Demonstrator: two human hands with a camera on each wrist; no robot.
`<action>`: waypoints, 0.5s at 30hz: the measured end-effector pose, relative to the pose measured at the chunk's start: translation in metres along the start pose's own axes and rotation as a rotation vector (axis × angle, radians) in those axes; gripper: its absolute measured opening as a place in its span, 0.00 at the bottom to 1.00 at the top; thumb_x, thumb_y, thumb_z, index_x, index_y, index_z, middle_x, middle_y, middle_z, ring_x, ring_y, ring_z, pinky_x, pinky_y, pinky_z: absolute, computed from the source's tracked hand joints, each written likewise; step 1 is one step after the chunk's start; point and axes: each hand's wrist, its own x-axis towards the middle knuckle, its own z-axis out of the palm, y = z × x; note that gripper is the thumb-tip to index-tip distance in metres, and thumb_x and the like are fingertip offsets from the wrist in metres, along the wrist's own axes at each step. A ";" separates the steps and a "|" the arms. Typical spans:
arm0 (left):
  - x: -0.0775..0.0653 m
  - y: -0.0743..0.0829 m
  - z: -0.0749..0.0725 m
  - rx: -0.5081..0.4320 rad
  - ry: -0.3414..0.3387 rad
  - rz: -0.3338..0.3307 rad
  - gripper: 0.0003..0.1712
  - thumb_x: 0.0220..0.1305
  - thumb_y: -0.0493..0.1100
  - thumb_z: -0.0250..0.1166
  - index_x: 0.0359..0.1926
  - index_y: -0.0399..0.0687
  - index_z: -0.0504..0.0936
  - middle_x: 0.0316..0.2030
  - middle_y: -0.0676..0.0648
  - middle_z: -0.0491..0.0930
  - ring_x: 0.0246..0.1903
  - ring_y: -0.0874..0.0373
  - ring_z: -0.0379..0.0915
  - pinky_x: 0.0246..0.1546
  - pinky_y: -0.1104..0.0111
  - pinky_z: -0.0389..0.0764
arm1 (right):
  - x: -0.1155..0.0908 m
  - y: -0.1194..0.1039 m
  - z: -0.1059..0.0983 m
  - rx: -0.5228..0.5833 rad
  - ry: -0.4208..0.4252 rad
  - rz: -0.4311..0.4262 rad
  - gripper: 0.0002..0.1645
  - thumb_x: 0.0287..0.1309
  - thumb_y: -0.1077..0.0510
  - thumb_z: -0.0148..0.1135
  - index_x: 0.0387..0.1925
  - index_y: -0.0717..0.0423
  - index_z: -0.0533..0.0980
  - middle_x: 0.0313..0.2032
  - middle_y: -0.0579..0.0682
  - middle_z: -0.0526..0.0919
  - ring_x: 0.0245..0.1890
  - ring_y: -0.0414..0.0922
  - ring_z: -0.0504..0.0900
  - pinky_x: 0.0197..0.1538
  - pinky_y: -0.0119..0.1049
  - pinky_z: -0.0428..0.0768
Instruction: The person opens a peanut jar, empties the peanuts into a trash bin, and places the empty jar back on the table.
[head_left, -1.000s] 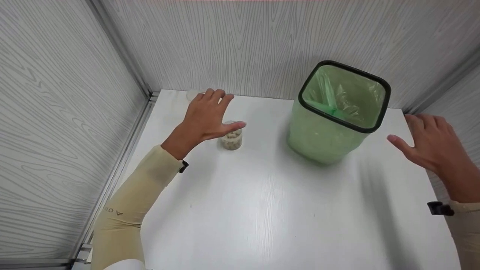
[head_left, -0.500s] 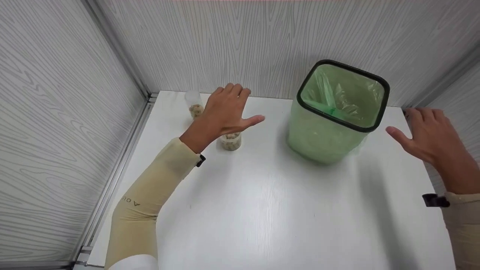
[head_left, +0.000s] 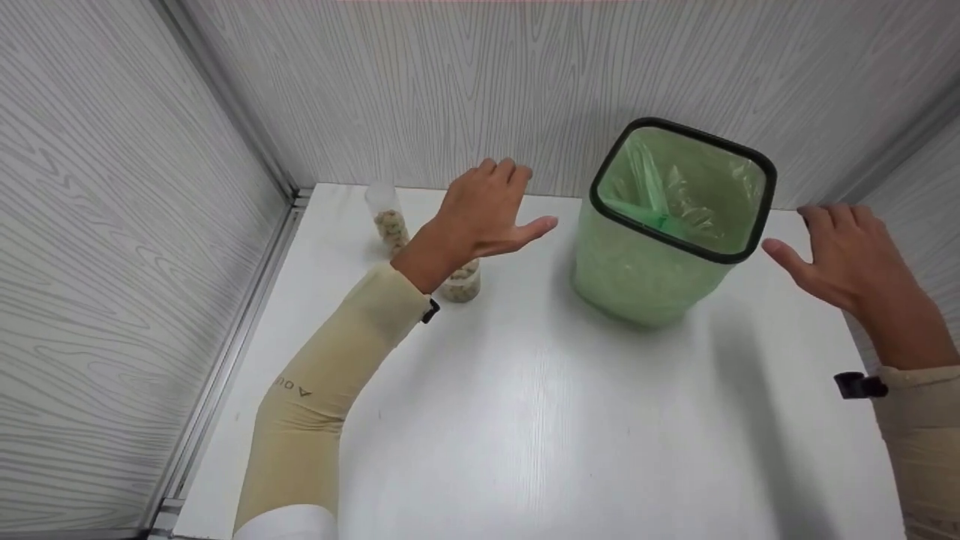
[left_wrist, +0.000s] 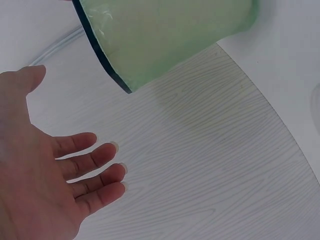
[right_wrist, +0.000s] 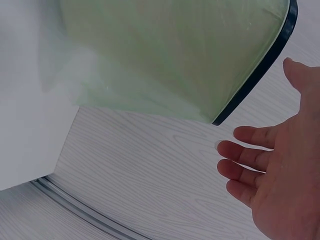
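Observation:
A trash bin (head_left: 637, 274) with a black rim and a pale green plastic bag in it stands at the back right of the white table. My left hand (head_left: 484, 210) hovers to the left of the bin, fingers relaxed and thumb spread, holding nothing. Just off the bin's right side, my right hand (head_left: 855, 259) hangs in the air with its thumb toward the rim, also without anything in it. In the left wrist view a gap separates the hand (left_wrist: 65, 170) from the bin (left_wrist: 175, 35). The right wrist view has the fingers close to the bin's black rim (right_wrist: 255, 75), apart from it.
Two clear containers with small beige pieces stand left of the bin: a tall one (head_left: 388, 221) at the back and another (head_left: 461, 289) nearer, both partly covered by the left arm. Wood-grain panels (head_left: 420, 82) enclose the white table (head_left: 525, 420) behind and at the sides.
My left hand has moved right toward the bin, uncovering the tall container at the back. My right hand has drifted slightly left and up in view, closer to the bin. The bin has stayed put.

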 end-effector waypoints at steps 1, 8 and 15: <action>0.003 0.001 0.000 -0.004 -0.004 0.002 0.53 0.61 0.81 0.36 0.65 0.44 0.67 0.57 0.43 0.74 0.53 0.47 0.72 0.52 0.57 0.79 | 0.002 0.000 -0.001 0.002 0.003 0.000 0.48 0.67 0.32 0.44 0.60 0.77 0.65 0.56 0.77 0.69 0.57 0.73 0.64 0.60 0.68 0.60; 0.019 0.010 -0.003 -0.023 -0.035 0.006 0.52 0.62 0.81 0.35 0.66 0.45 0.66 0.55 0.45 0.74 0.52 0.49 0.73 0.49 0.58 0.80 | 0.013 0.000 -0.006 0.008 0.014 -0.004 0.48 0.68 0.33 0.43 0.57 0.79 0.67 0.52 0.79 0.72 0.55 0.74 0.67 0.59 0.68 0.62; 0.033 0.021 0.000 -0.032 -0.031 0.019 0.48 0.64 0.78 0.38 0.65 0.45 0.67 0.55 0.46 0.75 0.52 0.51 0.73 0.50 0.60 0.80 | 0.023 -0.003 -0.006 0.017 -0.019 0.025 0.51 0.68 0.30 0.41 0.58 0.79 0.68 0.51 0.78 0.73 0.56 0.74 0.67 0.60 0.68 0.62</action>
